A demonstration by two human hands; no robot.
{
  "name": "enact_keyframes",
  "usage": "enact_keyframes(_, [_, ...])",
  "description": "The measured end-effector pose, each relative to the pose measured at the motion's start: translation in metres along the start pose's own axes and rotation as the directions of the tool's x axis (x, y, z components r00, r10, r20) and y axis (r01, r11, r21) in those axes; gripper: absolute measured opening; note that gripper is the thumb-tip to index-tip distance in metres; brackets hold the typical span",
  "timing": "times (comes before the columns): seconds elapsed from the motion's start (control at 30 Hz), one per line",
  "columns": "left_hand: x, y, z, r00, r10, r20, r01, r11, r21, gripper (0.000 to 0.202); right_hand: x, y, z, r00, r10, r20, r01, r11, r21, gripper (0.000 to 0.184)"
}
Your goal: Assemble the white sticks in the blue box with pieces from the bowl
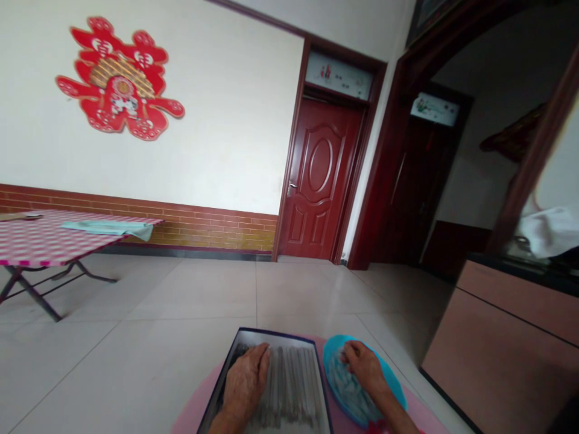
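A shallow box (322, 386) with a white inside and a dark rim holds a row of long, thin, greyish strips (292, 386) lying side by side. My left hand (246, 380) rests over the box's left part, fingers curled together and touching the strips; whatever is under them is hidden. To the right sits a round bright-blue basin (392, 380) with many small, pale, translucent pieces (346, 386) in it. Over the basin my right hand (364, 364) is closed in a pinch, with something pale and too blurred to name at its fingertips.
Box and basin stand on a round pink surface (199, 404). A folding table (40, 241) with a red checked cover and a pale green cloth (108, 228) is at left. A brownish-pink cabinet (502, 349) stands at right. A red door (321, 175) is beyond the tiled floor (190, 295).
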State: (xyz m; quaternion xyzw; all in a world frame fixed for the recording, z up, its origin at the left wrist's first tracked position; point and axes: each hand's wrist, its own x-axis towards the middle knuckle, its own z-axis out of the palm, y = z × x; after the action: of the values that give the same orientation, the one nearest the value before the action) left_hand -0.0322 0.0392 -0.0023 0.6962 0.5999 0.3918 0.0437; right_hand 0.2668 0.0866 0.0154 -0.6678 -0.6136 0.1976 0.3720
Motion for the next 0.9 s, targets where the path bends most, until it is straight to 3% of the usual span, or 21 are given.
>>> enact_keyframes(0.1, [0.0,0.0,0.001,1.0,-0.005,-0.001,0.005,1.0,-0.015,0.033,-0.007,-0.022,0.011,0.994,0.101,0.042,-0.109,0.956,0.273,0.032])
enact_keyframes(0.23, [0.0,0.0,0.0,1.0,0.017,-0.02,-0.018,0.999,-0.033,0.035,-0.016,-0.066,0.047,0.971,0.214,0.107,-0.233,0.748,0.621,0.034])
enact_keyframes(0.4, [0.001,0.001,0.0,1.0,0.023,0.009,-0.022,0.999,-0.046,0.037,-0.027,-0.109,0.098,0.954,0.204,0.218,-0.296,0.561,0.773,0.045])
enact_keyframes(0.57, [0.003,0.002,0.001,0.999,-0.012,0.039,0.014,0.998,-0.053,0.037,-0.04,-0.112,0.126,0.95,0.122,0.288,-0.312,0.438,0.843,0.049])
enact_keyframes(0.67, [0.004,0.004,0.0,0.999,0.011,0.031,-0.01,1.0,-0.023,0.036,-0.046,-0.108,0.129,0.951,0.102,0.291,-0.306,0.424,0.852,0.048])
enact_keyframes(0.77, [0.003,0.008,-0.004,0.999,0.036,0.021,-0.036,0.999,-0.014,0.035,-0.05,-0.106,0.129,0.959,0.062,0.276,-0.272,0.466,0.842,0.042])
enact_keyframes(0.9, [0.001,0.01,-0.009,0.997,0.047,0.065,-0.048,0.999,0.003,0.037,-0.051,-0.109,0.124,0.98,-0.007,0.198,-0.148,0.639,0.755,0.028])
